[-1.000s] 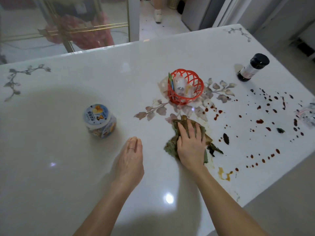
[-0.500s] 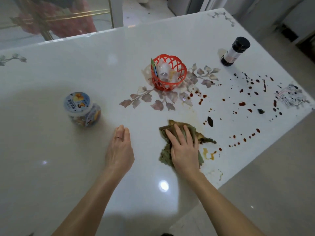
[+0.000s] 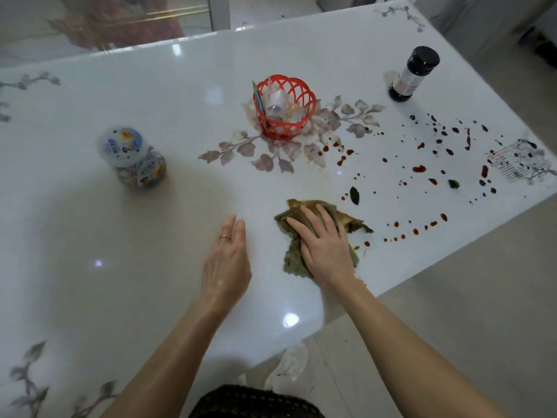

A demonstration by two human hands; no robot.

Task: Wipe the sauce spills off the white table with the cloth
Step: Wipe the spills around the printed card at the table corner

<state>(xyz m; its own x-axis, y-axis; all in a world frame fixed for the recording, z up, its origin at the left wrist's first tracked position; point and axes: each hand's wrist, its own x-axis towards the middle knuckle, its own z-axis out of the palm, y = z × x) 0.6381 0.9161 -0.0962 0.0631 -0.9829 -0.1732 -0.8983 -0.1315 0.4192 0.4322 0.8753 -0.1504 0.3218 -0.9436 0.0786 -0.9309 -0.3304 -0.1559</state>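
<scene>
A crumpled, stained green-brown cloth (image 3: 294, 259) lies on the glossy white table (image 3: 150, 221) near its right front edge. My right hand (image 3: 324, 245) presses flat on the cloth with straight fingers. My left hand (image 3: 227, 260), a ring on one finger, rests flat on the bare tabletop just left of the cloth. Dark red sauce drops (image 3: 419, 168) are scattered over the table's right part, with a row of drops (image 3: 416, 230) close to the cloth and a dark blob (image 3: 354, 195) just beyond it.
A red plastic basket (image 3: 284, 111) with small items stands mid-table on a printed leaf pattern. A black-capped sauce bottle (image 3: 413, 75) stands at far right. A lidded snack jar (image 3: 132, 156) stands at left. A printed label (image 3: 518, 162) lies near the right edge. The table edge runs diagonally below my right hand.
My right hand has dragged the cloth toward me, away from the red basket. The yellowish smear beside the cloth is gone. My left hand stays flat on the table.
</scene>
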